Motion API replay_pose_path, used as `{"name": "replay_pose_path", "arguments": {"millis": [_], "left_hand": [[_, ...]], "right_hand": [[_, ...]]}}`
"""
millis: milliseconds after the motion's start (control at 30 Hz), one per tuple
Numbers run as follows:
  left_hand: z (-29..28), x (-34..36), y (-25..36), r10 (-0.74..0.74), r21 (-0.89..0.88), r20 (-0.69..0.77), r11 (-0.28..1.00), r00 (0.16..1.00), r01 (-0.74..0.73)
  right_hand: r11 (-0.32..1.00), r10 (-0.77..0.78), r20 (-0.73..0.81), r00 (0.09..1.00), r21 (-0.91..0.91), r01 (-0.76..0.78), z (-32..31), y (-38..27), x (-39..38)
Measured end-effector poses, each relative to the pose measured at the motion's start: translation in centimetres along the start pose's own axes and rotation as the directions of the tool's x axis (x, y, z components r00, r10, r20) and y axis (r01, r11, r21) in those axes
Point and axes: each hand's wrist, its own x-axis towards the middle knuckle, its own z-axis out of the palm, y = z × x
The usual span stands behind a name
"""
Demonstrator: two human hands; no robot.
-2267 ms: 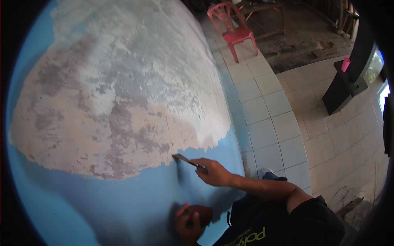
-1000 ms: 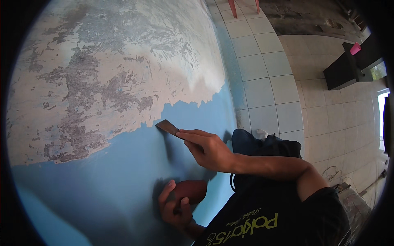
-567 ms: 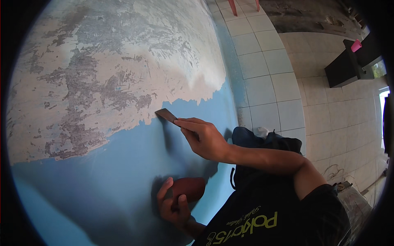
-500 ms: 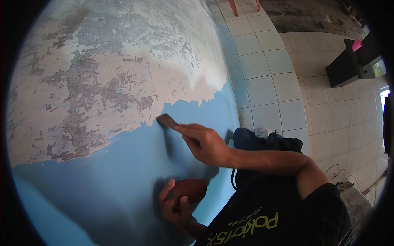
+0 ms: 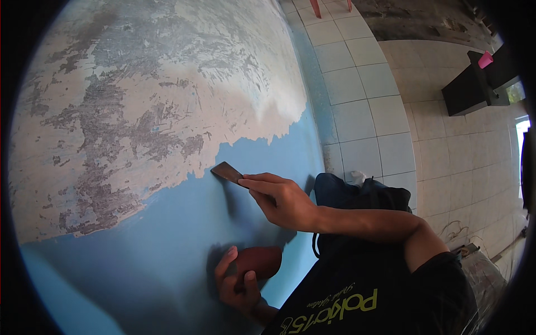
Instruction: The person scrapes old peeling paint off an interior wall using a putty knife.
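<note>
My right hand (image 5: 283, 202) pinches a flat metal scraper (image 5: 228, 173) between thumb and fingers. The blade's tip lies at the ragged border on the wall, where blue paint (image 5: 167, 245) meets a pale, grey-patched scraped area (image 5: 145, 117). Lower down, my left hand (image 5: 239, 285) is close to the blue surface, its fingers curled round a reddish-brown curved piece (image 5: 259, 262) that resembles folded sandpaper. Part of that piece is hidden by the fingers. Shadows of both hands fall on the blue paint.
Beside the wall runs a strip of pale tiles (image 5: 365, 120), with a beige tiled floor (image 5: 446, 156) beyond. A black stand (image 5: 469, 92) has a pink cup (image 5: 485, 60) by it. Reddish legs (image 5: 316, 8) show at the top, and clear plastic (image 5: 491, 285) lies at right.
The scraper has shifted slightly downward along the paint border and tilted, so more of its blade shows. My left hand keeps its hold on the reddish-brown piece. The view has moved a little.
</note>
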Motion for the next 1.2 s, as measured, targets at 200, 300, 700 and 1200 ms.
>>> {"name": "replay_pose_path", "arguments": {"millis": [200, 300, 700, 1200], "left_hand": [[0.0, -0.1, -0.3, 0.010, -0.025, -0.013, 1.000, 1.000, -0.010], [0.0, -0.1, -0.1, 0.004, 0.003, -0.001, 1.000, 1.000, -0.004], [0.1, 0.2, -0.2, 0.042, 0.023, 0.006, 0.999, 0.999, -0.042], [0.3, 0.2, 0.4, -0.043, 0.049, -0.021, 0.998, 0.999, 0.044]], "right_hand": [[1.000, 0.019, -0.020, 1.000, 0.013, -0.018, 0.4, -0.2, -0.2], [1.000, -0.024, -0.009, 1.000, -0.004, 0.024, 0.1, 0.2, 0.1], [1.000, 0.011, -0.012, 1.000, 0.020, -0.011, 0.4, 0.1, -0.1], [0.999, -0.043, -0.042, 0.998, 0.032, 0.044, 0.1, 1.0, 0.7]]}}
